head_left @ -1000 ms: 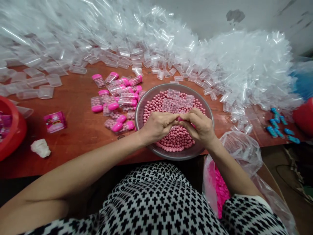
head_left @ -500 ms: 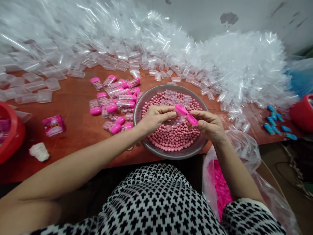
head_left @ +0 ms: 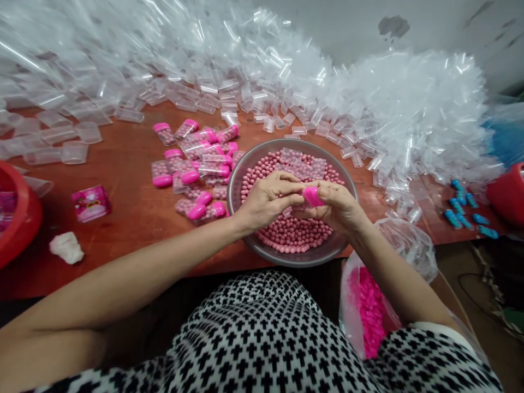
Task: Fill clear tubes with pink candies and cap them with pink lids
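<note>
Both my hands meet over a metal bowl (head_left: 241,183) filled with small pink candies (head_left: 286,232). My left hand (head_left: 268,199) is closed around a clear plastic container, mostly hidden by the fingers. My right hand (head_left: 333,204) pinches a pink cap (head_left: 313,196) right against the left hand's fingers. Empty clear containers (head_left: 301,161) lie on the candies at the bowl's far side.
Filled pink-capped containers (head_left: 196,169) lie left of the bowl on the brown table (head_left: 135,213). A big heap of empty clear containers (head_left: 245,71) covers the back. A bag of pink caps (head_left: 368,311) sits at my right. Red tubs (head_left: 16,218) at both sides, blue caps (head_left: 466,210) right.
Half a second ago the hands were apart with the pink cap and a second cap visible between them; now they have come together and the right hand presses the cap at the left hand.
</note>
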Demonstrator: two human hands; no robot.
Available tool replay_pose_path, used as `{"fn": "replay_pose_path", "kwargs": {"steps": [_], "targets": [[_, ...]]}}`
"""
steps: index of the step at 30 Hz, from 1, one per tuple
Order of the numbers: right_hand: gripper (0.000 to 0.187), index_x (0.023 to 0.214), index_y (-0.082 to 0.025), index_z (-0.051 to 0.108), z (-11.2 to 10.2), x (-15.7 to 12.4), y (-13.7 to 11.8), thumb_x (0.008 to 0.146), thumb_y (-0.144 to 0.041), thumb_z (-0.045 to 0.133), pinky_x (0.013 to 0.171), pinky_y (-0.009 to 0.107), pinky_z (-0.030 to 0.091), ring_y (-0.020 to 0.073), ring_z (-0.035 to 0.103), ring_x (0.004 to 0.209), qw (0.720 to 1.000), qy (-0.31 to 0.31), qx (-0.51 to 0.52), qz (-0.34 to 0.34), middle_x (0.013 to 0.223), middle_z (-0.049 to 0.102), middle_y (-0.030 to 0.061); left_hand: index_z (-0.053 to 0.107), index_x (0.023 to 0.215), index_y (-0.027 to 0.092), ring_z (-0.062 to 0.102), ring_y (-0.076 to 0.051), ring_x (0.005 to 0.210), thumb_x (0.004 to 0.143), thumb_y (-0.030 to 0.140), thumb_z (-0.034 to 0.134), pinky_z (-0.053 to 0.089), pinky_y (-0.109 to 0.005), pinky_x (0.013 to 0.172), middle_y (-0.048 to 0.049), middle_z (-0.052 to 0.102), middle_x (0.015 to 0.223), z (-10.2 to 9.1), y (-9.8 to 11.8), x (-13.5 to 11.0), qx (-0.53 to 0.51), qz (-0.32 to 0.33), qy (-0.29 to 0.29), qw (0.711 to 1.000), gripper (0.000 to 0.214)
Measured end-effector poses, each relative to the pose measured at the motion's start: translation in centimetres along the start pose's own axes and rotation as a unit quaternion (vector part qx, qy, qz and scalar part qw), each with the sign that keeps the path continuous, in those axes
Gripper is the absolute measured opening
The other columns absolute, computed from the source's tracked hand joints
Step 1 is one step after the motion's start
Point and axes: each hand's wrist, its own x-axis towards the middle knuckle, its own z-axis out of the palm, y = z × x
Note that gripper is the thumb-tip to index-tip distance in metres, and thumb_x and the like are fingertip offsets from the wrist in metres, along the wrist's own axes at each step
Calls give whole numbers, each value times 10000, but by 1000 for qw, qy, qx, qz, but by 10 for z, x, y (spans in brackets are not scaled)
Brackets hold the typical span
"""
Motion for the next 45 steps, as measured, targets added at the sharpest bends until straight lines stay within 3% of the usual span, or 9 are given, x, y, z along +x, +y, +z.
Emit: {"fn": "replay_pose_path", "kwargs": {"steps": [4, 7, 13, 18, 24, 30, 34, 38, 45], "targets": [[295, 841, -149, 677, 8, 5, 4, 673, -357, 802, 707, 449, 647, 202, 707, 721, 998, 42, 29, -31, 740, 699, 34, 803, 973, 233, 648, -213, 1022, 851, 256, 706, 516, -364, 940, -72, 739, 968, 1, -1, 1, -6, 39, 15, 999, 157], [269, 781, -176, 614, 18, 8, 9, 680, -364, 778, 658, 381, 657, 174, 696, 693, 995, 68, 35, -59, 693, 662, -10, 803, 960, 235, 653, -213, 1020, 857, 272, 702, 519, -361, 936, -71, 744, 982, 1, 1, 1, -14, 43, 22, 999, 149], [262, 747, -208, 535, 35, 15, 18, 679, -350, 744, 561, 244, 625, 108, 656, 609, 986, 112, 68, -101, 643, 610, -74, 802, 929, 206, 672, -213, 996, 849, 276, 693, 514, -348, 935, -81, 750, 1011, 3, 6, -1, -23, 17, 38, 999, 152], [248, 818, -213, 564, 30, 24, 19, 740, -377, 733, 445, 178, 562, 77, 591, 493, 980, 150, 104, -75, 648, 647, -69, 796, 890, 194, 672, -228, 1017, 810, 278, 686, 494, -374, 974, -72, 765, 1016, 2, 7, 3, -42, -21, 35, 998, 160], [246, 911, -221, 595, 23, 18, 8, 858, -450, 668, 653, 276, 649, 106, 656, 611, 990, 79, 119, 20, 722, 708, -50, 785, 939, 134, 705, -221, 903, 799, 317, 674, 541, -349, 868, -89, 777, 975, 0, 9, 6, -124, -117, 4, 985, 256], [287, 862, -214, 612, 18, 9, -3, 819, -492, 666, 782, 423, 647, 168, 705, 718, 993, 20, 82, 82, 702, 703, -19, 797, 910, 173, 676, -234, 1024, 799, 299, 692, 505, -383, 978, -95, 762, 1024, 1, 7, 4, -71, -42, 32, 996, 198], [365, 833, -200, 601, 25, 13, 5, 730, -533, 709, 788, 454, 643, 226, 725, 793, 998, 24, 59, 30, 607, 659, -13, 800, 940, 199, 663, -234, 1067, 826, 298, 693, 507, -395, 995, -98, 743, 1076, 1, 6, 1, -52, -13, 45, 998, 185], [405, 836, -211, 578, 35, 20, 16, 760, -603, 644, 780, 422, 642, 223, 727, 796, 996, 41, 77, -15, 582, 642, -20, 799, 959, 206, 655, -225, 1077, 868, 265, 650, 510, -396, 993, -91, 749, 1055, 0, 7, -1, -31, 19, 49, 998, 185], [467, 858, -213, 593, 41, 22, 19, 794, -674, 563, 798, 439, 626, 231, 713, 894, 995, 67, 79, -9, 721, 706, 22, 790, 968, 177, 657, -233, 1104, 882, 281, 635, 498, -390, 1022, -98, 746, 1091, -3, 9, 0, -57, -29, 54, 996, 206]]}}
